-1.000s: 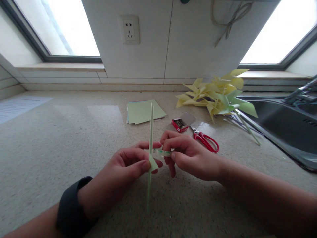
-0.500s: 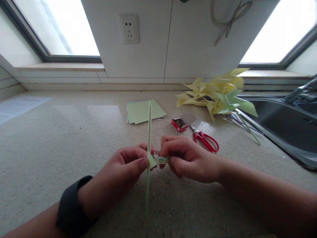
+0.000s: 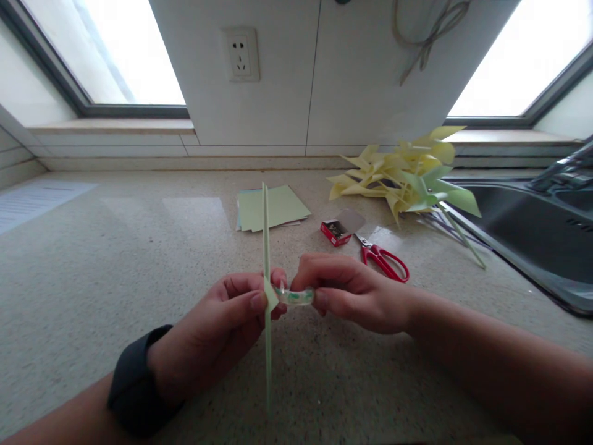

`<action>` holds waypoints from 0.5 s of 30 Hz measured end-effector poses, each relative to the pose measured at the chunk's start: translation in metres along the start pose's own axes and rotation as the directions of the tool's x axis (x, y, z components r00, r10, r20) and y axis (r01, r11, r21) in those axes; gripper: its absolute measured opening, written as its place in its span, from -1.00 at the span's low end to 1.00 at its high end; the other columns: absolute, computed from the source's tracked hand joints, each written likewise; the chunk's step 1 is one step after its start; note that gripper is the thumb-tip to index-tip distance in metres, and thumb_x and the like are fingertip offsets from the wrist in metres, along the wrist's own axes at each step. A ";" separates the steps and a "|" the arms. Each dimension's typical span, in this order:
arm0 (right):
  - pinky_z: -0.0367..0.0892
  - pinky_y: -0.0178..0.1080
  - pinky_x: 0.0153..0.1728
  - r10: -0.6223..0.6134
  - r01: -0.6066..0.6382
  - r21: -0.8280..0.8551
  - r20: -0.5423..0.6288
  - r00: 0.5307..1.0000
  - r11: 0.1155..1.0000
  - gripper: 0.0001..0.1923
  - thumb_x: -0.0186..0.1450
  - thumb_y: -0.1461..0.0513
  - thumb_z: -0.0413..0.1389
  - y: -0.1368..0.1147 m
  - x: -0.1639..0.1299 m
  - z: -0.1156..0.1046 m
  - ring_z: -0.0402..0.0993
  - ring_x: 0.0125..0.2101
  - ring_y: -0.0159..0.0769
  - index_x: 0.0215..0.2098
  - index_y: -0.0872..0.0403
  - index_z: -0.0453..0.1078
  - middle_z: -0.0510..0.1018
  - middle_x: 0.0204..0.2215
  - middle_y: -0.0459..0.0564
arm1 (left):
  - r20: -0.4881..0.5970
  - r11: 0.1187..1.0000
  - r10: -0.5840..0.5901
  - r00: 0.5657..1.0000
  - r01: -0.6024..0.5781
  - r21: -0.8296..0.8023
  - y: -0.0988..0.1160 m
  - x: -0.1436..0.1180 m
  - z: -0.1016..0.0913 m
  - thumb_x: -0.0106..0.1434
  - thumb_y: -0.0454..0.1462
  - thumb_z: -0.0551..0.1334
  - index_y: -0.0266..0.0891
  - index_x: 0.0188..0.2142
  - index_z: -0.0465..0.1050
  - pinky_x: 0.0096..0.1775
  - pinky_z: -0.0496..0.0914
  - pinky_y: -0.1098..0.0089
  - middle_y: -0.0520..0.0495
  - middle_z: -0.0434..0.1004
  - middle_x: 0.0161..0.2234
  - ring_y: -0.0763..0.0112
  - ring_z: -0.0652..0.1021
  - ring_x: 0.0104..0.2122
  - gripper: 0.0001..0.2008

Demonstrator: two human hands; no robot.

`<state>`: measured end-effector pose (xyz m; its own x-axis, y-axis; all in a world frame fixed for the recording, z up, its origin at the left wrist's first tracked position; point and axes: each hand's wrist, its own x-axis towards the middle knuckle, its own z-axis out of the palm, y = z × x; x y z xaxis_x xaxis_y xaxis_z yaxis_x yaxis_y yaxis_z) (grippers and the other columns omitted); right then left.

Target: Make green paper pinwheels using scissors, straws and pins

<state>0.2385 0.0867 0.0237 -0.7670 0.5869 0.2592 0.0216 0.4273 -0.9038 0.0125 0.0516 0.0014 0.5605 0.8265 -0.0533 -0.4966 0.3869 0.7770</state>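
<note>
A pale green rolled paper stick (image 3: 266, 241) stands upright, seen almost edge-on, in the pinch of my left hand (image 3: 241, 303). A small folded green paper flap (image 3: 271, 295) sticks out beside my left thumb. My right hand (image 3: 347, 287) is closed around one end of a clear tape roll (image 3: 296, 298) with green print. The tape roll's other end reaches the paper flap between my hands; whether tape is stuck to the paper I cannot tell. My left fingertips are partly hidden behind the paper.
Beyond my hands lie a stack of green paper sheets (image 3: 278, 207), a small red box of pins (image 3: 335, 232) and red-handled scissors (image 3: 382, 256). Several yellow and green paper pinwheels (image 3: 398, 173) are heaped near the steel sink (image 3: 523, 228). A printed sheet (image 3: 41, 201) lies far left.
My left hand has moved slightly left with the green paper. The gap between my hands is wider, and more of the tape roll shows.
</note>
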 end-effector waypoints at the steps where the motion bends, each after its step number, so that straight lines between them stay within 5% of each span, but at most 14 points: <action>1: 0.29 -0.33 -0.33 0.041 -0.043 0.048 0.030 0.999 0.998 -0.87 0.37 0.26 0.02 0.000 -0.001 0.000 0.33 -0.39 -0.43 -0.21 0.11 0.41 0.38 -0.41 -0.13 | 0.003 1.000 -0.009 1.000 0.009 -0.004 0.000 0.000 0.000 0.19 -0.24 0.45 -0.27 -0.34 0.68 -0.20 0.42 0.61 0.03 0.56 -0.32 0.54 0.53 -0.31 -0.89; 5: 0.37 -0.38 -0.45 0.204 -0.224 0.227 0.109 0.973 0.948 -0.87 0.39 0.23 0.00 0.002 -0.004 0.000 0.41 -0.48 -0.47 -0.22 0.11 0.35 0.44 -0.37 -0.10 | -0.025 0.999 -0.050 0.998 0.050 0.012 0.000 0.001 0.000 0.19 -0.19 0.46 -0.26 -0.14 0.67 -0.29 0.45 0.59 0.00 0.60 -0.40 0.54 0.55 -0.42 -0.73; 8: 0.36 -0.41 -0.55 0.258 -0.264 0.236 0.055 0.965 0.935 -0.88 0.35 0.24 0.00 0.003 -0.004 -0.001 0.42 -0.54 -0.49 -0.25 0.11 0.34 0.51 -0.34 -0.07 | -0.090 0.999 -0.050 0.995 0.051 0.006 0.001 0.002 -0.001 0.19 -0.17 0.45 -0.17 0.01 0.62 -0.31 0.46 0.58 0.00 0.61 -0.44 0.52 0.56 -0.44 -0.62; 13: 0.22 -0.44 -0.62 0.319 -0.322 -0.005 -0.111 0.941 0.947 -0.89 0.22 0.33 -0.02 0.006 -0.002 -0.003 0.30 -0.62 -0.49 -0.39 0.09 0.34 0.33 -0.60 -0.20 | -0.147 0.990 0.063 0.987 -0.044 0.131 0.002 -0.001 -0.003 0.19 -0.19 0.45 -0.11 -0.35 0.68 -0.35 0.43 0.60 0.02 0.63 -0.13 0.60 0.53 -0.43 -0.93; 15: 0.14 -0.44 -0.64 0.305 -0.327 -0.113 -0.176 0.936 0.938 -0.86 0.22 0.34 -0.02 0.007 -0.002 -0.003 0.25 -0.64 -0.49 -0.36 0.09 0.38 0.29 -0.63 -0.22 | -0.107 0.972 0.101 0.989 -0.075 0.225 0.002 -0.002 -0.004 0.21 -0.19 0.43 -0.09 -0.43 0.66 -0.30 0.42 0.57 0.02 0.63 -0.17 0.47 0.57 -0.24 -0.90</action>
<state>0.2417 0.0908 0.0178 -0.5980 0.8010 0.0267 0.3439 0.2866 -0.8942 0.0082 0.0526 0.0004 0.4338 0.9001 -0.0412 -0.3753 0.2221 0.8999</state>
